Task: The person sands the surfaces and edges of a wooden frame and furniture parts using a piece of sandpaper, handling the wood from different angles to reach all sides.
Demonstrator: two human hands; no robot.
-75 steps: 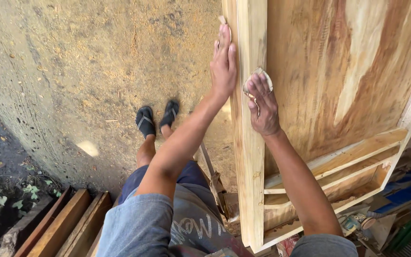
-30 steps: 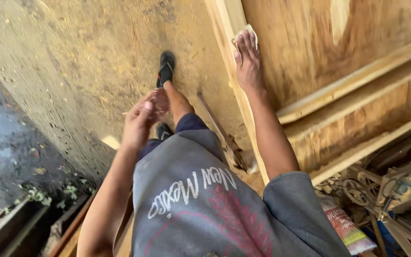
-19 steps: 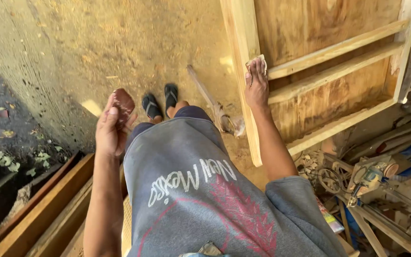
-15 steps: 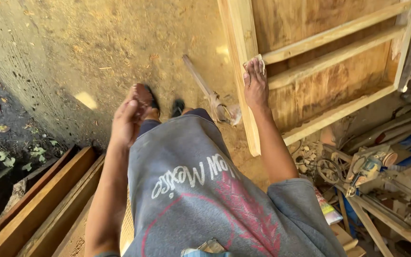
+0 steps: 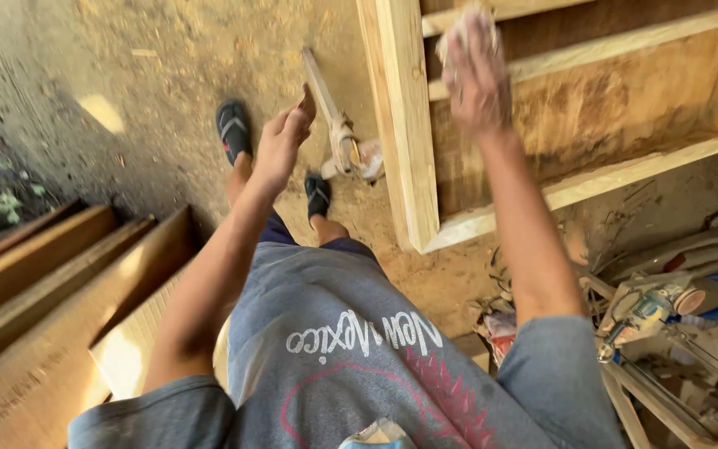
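1. My right hand is pressing a pale sanding pad, fingers flat, against the wooden frame at upper centre.
2. My left hand is hanging open, holding nothing.
3. I'm risking splinters, or tripping on the floor stick beside my feet.

Two hands are up: the left hand and the right hand. Two black sandals stand on the sawdust floor, beside one wooden frame. Three long planks, maybe four, lie stacked at the left.

Wooden frame cut off above
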